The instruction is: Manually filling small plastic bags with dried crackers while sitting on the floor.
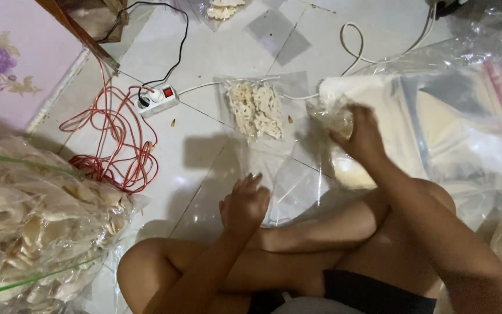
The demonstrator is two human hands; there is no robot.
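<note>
Seemingly right hand (362, 135) grip encloses crumpled plastic bag (333, 114).

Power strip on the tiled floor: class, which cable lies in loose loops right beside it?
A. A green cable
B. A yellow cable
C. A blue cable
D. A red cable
D: the red cable lies heaped in loops on the tiles just left of and below the white power strip; a thin black cord and a white cord also run to the strip, but neither is heaped there.
</note>
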